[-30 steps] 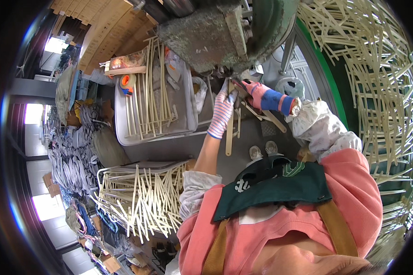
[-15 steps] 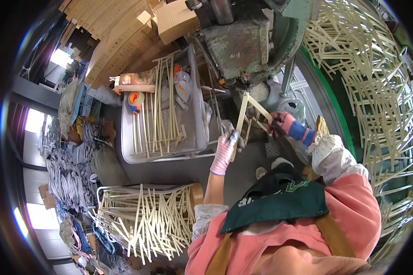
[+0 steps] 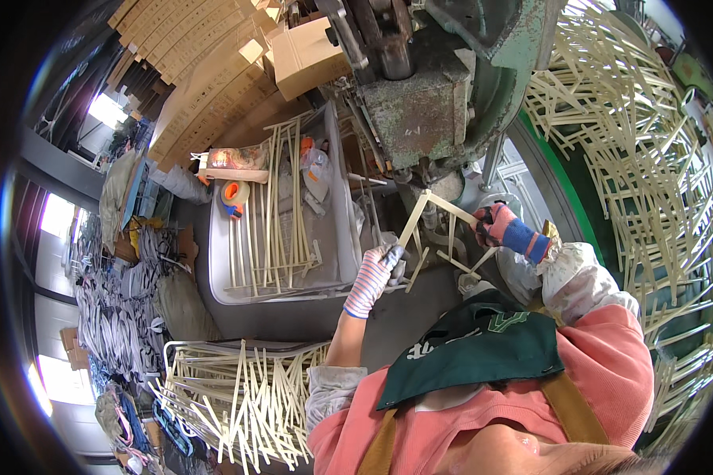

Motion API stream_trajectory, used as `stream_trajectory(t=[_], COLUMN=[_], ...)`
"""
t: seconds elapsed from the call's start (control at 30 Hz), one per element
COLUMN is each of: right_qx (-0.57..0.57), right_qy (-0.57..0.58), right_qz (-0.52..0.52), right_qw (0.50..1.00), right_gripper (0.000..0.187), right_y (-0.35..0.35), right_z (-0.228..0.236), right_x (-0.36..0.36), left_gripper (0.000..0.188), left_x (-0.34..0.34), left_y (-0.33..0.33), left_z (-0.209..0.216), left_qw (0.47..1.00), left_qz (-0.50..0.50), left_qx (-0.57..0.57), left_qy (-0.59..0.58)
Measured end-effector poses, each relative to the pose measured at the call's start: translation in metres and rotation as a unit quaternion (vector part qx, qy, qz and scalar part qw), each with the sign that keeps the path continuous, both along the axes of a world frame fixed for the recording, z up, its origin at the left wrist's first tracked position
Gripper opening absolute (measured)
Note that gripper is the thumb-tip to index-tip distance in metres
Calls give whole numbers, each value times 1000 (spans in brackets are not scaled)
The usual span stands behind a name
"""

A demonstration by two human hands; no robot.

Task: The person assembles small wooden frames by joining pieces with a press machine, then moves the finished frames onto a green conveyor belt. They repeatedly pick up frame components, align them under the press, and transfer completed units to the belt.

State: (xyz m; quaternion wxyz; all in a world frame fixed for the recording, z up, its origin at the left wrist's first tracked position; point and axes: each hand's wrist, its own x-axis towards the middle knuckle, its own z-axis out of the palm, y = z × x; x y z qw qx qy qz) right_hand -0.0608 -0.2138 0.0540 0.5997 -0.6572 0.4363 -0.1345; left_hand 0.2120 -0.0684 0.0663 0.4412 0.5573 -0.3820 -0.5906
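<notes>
Between my hands is a frame of cream-coloured flat metal bars (image 3: 414, 222), joined in a peak that points away from me. My left hand (image 3: 375, 277), in a striped glove with a grey palm, is closed round the lower end of the left bar. The end of the right bar is gripped by my right hand (image 3: 509, 228), in a red and blue glove. More thin bars of the same colour hang below the peak. Just beyond the peak stands a worn green press (image 3: 420, 115); whether the frame touches it cannot be told.
To the left, a white tub (image 3: 282, 294) holds long bars, a tape roll (image 3: 234, 192) and bags. A rack of loose bars (image 3: 249, 396) stands nearer me. Heaps of cream frames (image 3: 622, 134) fill the right side. Cardboard boxes (image 3: 202, 103) are stacked at the far left.
The frame's two bars spread wider, and its peak sits lower in the picture. My left hand has moved left and nearer me. The whole view has shifted slightly.
</notes>
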Motion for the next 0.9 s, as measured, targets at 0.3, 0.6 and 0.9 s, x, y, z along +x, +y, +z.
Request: stream_trajectory(t=[0.3,0.6,0.9], right_qx=[10,36,43], right_qy=[-1,-25,-31], right_qz=[2,7,-1], right_qw=[1000,999,999], right_gripper=[17,19,15], right_y=[-3,-2,0], right_z=[6,7,6], right_x=[0,-1,-1], left_gripper=[20,23,21], left_x=[16,25,28], left_y=[-8,-12,-14], left_z=[-1,4,4], left_qw=[999,998,998], left_qz=[-30,-49,-53], left_qx=[28,29,29], left_qy=[19,32,19])
